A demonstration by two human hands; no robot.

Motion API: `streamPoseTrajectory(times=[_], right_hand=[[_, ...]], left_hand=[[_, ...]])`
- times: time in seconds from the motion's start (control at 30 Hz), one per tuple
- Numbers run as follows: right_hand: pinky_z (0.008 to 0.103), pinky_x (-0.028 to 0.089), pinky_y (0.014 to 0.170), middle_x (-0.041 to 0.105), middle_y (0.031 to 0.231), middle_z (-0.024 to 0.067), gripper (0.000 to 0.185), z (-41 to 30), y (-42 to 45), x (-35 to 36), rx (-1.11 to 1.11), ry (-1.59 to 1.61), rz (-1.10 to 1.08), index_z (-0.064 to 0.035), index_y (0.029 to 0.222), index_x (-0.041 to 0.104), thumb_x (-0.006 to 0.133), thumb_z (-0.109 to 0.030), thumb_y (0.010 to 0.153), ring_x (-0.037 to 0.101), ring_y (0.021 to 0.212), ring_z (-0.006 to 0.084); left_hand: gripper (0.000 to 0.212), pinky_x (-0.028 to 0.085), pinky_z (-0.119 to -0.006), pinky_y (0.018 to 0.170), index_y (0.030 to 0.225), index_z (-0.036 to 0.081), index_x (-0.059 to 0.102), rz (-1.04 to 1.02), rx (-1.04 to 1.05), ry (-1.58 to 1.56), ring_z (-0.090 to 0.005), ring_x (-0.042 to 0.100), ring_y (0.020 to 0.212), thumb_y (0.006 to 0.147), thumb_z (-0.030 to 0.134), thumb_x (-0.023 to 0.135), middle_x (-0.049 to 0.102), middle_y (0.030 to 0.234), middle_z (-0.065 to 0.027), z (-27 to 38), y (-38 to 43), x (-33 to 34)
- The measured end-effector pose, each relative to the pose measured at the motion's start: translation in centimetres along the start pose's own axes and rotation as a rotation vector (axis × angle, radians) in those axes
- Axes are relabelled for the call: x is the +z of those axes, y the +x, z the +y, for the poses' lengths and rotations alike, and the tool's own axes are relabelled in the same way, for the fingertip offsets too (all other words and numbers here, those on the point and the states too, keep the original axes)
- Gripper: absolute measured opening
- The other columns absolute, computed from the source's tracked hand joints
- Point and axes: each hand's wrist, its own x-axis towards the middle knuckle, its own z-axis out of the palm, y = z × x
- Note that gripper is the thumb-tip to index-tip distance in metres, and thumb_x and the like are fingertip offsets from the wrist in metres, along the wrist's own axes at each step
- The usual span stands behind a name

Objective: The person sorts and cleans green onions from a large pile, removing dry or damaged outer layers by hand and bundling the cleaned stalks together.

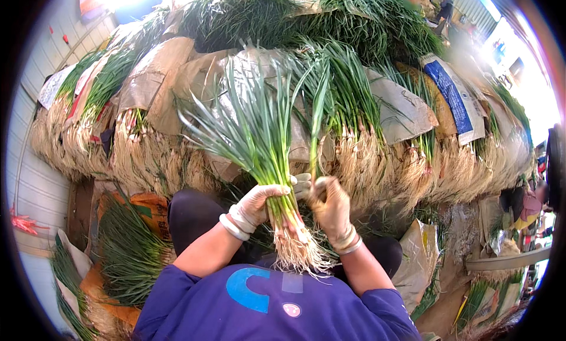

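Observation:
My left hand, in a thin pale glove, is closed around a bunch of green garlic. Its leaves fan up and away from me, while pale, pinkish bases and stringy roots hang toward my lap. Just right of the bunch, my right hand, gloved too, pinches the lower end of a single green garlic stalk that stands nearly upright. The right fingers are slightly blurred and partly hide the stalk's base. Left fingertips show between the bunch and that stalk.
A long heap of rooted green garlic stretches across in front, partly covered by woven sacks. More leafy bundles lie at left beside an orange sack. At far right are a curved rail and another person.

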Motion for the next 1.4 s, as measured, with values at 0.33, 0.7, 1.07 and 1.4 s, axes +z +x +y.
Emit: streamPoseTrajectory(times=[0.33,0.7,1.07,1.4], right_hand=[[0.0261,0.048,0.066,0.064,0.086,0.0061,0.029,2.7,2.9,0.4,0.590,0.487,-0.568,0.0008,0.107,0.058,0.061,-0.023,0.090,0.058,0.073,0.0096],[0.0325,0.050,0.065,0.068,0.083,0.0123,0.023,8.0,8.7,0.0,0.324,-0.309,0.126,-0.0047,0.099,0.063,0.066,-0.022,0.084,0.064,0.074,0.0213],[0.0262,0.046,0.046,0.064,0.073,0.0068,0.018,5.9,6.5,3.0,0.273,0.127,0.012,-0.0069,0.094,0.060,0.060,-0.024,0.089,0.059,0.057,0.0129],[0.0364,0.042,0.041,0.056,0.054,0.0105,0.018,0.8,-0.3,3.1,0.033,-0.235,0.020,-0.0063,0.086,0.060,0.057,-0.023,0.090,0.056,0.045,0.0247]], left_hand=[[0.038,0.043,-0.053,0.096,0.116,0.003,0.051,-0.046,-0.064,-0.122,-0.0415,0.054,0.110,0.079,0.009,0.060,0.057,0.116,-0.0210,-0.7,0.1,-2.3],[0.042,0.048,-0.050,0.087,0.118,0.003,0.052,-0.013,-0.054,-0.244,-0.0315,0.058,0.102,0.078,0.009,0.060,0.057,0.115,-0.0176,-0.2,-0.1,-2.4],[0.039,0.053,-0.047,0.077,0.112,0.007,0.048,0.012,0.183,-0.163,-0.0321,0.059,0.094,0.075,0.006,0.061,0.057,0.099,-0.0128,1.8,-1.5,-1.8],[0.035,0.051,-0.048,0.084,0.111,0.003,0.052,0.000,0.049,-0.177,-0.0302,0.061,0.096,0.077,0.006,0.060,0.057,0.117,-0.0150,-0.8,-0.2,-2.7]])
